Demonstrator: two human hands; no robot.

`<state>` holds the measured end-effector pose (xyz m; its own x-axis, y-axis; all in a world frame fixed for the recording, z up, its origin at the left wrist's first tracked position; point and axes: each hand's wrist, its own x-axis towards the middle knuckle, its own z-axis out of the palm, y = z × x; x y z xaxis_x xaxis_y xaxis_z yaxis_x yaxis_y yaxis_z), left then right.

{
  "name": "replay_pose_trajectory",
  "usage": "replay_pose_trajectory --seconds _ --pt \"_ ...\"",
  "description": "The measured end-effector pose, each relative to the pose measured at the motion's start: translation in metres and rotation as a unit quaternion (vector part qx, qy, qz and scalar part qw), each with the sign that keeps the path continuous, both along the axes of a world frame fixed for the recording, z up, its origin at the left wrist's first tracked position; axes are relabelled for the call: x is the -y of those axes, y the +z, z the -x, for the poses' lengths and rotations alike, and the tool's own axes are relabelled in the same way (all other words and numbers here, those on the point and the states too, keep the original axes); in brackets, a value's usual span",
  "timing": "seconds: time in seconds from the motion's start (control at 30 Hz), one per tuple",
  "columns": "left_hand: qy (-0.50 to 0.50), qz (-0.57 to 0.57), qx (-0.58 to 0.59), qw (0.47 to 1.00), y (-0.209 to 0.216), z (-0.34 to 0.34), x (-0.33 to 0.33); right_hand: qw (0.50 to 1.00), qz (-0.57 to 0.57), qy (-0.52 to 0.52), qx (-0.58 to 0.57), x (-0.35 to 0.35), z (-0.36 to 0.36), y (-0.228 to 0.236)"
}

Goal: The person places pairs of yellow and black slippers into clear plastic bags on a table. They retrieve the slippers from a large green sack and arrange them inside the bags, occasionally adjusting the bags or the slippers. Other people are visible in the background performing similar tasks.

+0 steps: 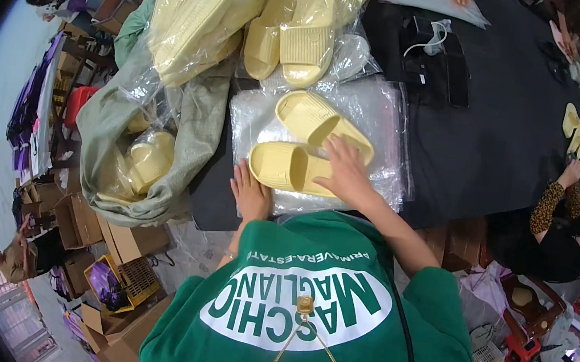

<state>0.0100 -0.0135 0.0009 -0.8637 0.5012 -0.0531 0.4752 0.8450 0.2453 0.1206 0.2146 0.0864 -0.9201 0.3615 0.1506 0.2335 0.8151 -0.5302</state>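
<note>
Head view shows two pale yellow slippers lying side by side on a stack of clear plastic bags [379,119] at the near edge of the dark tabletop [501,135]. The right hand [344,172] lies flat on the near slipper [284,167], fingers spread wide, holding nothing. The far slipper [320,120] sits just beside it, touching or almost touching. The left hand [250,194] rests open on the tabletop's edge, just by the near slipper's toe (it holds nothing too).

The clear bags look slick, so a push from the flat hand could make the near slipper slide off the edge.

Farther back, more yellow slippers lie wrapped in shiny clear bags [202,15]. To the left hangs a big grey-green sack [193,139] with more slippers inside. Brown cardboard boxes [79,223] stand on the floor below. Another person's hands [573,174] work at the right end.
</note>
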Motion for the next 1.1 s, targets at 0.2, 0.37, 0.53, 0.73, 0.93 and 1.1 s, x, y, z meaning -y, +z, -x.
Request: replay_pose_trajectory --seconds 0.2,0.37,0.53,0.73,0.93,1.1 --pt "0.0 -0.028 -0.045 0.999 -0.001 -0.012 -0.004 0.998 -0.022 0.036 0.04 0.005 0.045 -0.05" --pt "-0.004 -0.028 -0.077 0.997 -0.006 -0.013 -0.004 0.998 -0.039 0.017 -0.047 -0.018 0.035 -0.065" --pt "-0.003 -0.019 -0.091 0.996 -0.004 -0.013 -0.003 0.988 0.031 -0.114 -0.099 -0.053 0.003 -0.047" --pt "-0.002 -0.019 -0.097 0.995 -0.006 -0.014 -0.004 0.932 -0.054 -0.205 -0.294 -0.085 -0.037 0.082" --pt "-0.013 -0.009 -0.058 0.998 -0.001 -0.009 -0.003 0.815 -0.101 -0.526 -0.222 -0.264 -0.156 0.099" --pt "0.035 -0.061 -0.023 0.997 0.011 -0.009 -0.006 0.82 -0.004 -0.496 -0.286 -0.188 -0.14 0.096"
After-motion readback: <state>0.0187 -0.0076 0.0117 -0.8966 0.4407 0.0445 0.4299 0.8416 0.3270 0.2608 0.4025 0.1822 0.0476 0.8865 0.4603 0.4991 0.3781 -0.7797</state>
